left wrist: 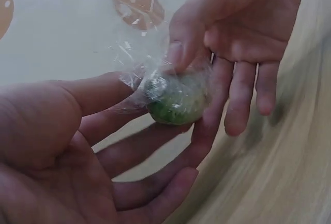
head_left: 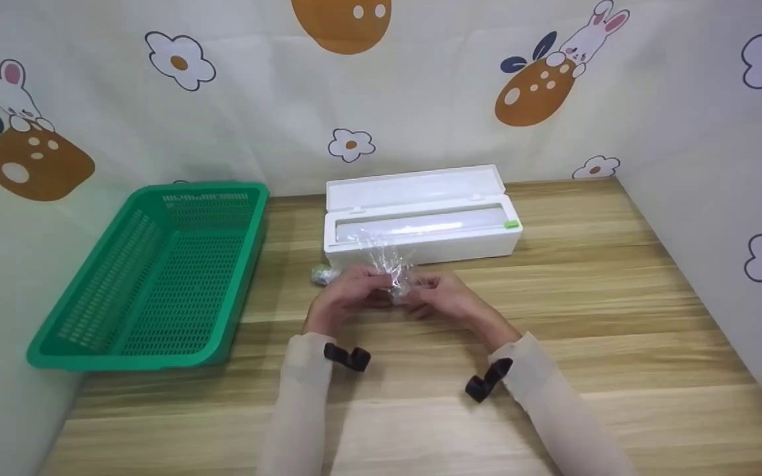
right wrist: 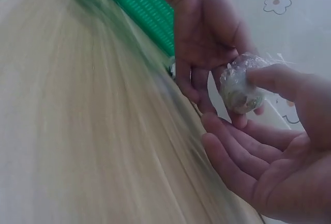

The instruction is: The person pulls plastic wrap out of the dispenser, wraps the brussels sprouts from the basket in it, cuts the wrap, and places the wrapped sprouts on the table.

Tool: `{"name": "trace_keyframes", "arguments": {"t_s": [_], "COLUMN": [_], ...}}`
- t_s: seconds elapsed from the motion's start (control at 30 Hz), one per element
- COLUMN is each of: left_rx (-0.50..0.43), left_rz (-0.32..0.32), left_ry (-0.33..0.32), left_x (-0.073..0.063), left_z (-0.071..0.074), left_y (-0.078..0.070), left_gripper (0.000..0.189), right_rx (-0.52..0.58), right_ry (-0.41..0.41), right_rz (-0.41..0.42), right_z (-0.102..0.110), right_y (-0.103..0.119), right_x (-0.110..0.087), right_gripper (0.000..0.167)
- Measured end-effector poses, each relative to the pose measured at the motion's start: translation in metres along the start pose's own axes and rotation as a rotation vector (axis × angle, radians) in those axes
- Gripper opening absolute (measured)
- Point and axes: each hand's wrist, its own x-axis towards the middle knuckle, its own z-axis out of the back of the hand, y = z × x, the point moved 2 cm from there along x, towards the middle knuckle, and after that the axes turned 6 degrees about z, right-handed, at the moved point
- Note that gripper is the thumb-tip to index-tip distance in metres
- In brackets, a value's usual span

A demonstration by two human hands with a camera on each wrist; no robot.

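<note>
Between my two hands is a small, round green piece of produce (left wrist: 178, 102) wrapped in cling film; its exact kind is hard to tell. Loose film (head_left: 384, 258) stands up from it in a crumpled tuft. My left hand (head_left: 353, 289) pinches the wrapped piece at one side, thumb and forefinger on the film. From the other side my right hand (head_left: 446, 294) pinches it too, its thumb pressing on the film and fingers beneath. Another wrapped bundle (head_left: 321, 275) lies on the table just left of my left hand.
Behind the hands stands a white cling film box (head_left: 421, 251), its lid (head_left: 414, 188) raised and a film roll inside. A green slatted basket (head_left: 222, 324) sits at the left of the wooden table (head_left: 592, 317). Patterned cloth (head_left: 421, 99) hangs at the back and sides.
</note>
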Motion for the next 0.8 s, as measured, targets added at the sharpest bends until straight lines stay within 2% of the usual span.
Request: {"name": "trace_keyframes", "arguments": {"t_s": [0.2, 0.33, 0.47, 0.53, 0.7, 0.8], "left_rx": [-0.027, -0.167, -0.29, -0.343, -0.489, -0.537], "left_rz": [0.004, 0.024, 0.012, 0.006, -0.001, -0.013], "left_ry": [-0.006, -0.015, -0.095, -0.109, -0.053, -0.042], "left_x": [-0.003, -0.002, 0.001, 0.003, 0.006, 0.009], "left_z": [0.006, 0.01, 0.014, 0.014, 0.012, 0.01], "left_y": [-0.001, -0.001, -0.001, -0.001, 0.002, 0.003], "left_gripper": [0.027, 0.024, 0.017, 0.016, 0.02, 0.017], "right_rx": [0.007, -0.031, -0.07, -0.077, -0.091, -0.099], "right_ry": [-0.027, -0.025, -0.038, -0.055, -0.079, -0.076], "right_rz": [0.017, 0.008, -0.002, -0.01, -0.045, -0.051], "right_z": [-0.003, -0.006, -0.008, -0.008, -0.006, -0.005], "right_y": [-0.002, -0.002, -0.002, -0.003, -0.005, -0.007], "right_x": [0.001, 0.0, 0.0, 0.0, 0.002, 0.003], "right_gripper": [0.039, 0.034, 0.028, 0.024, 0.021, 0.023]}}
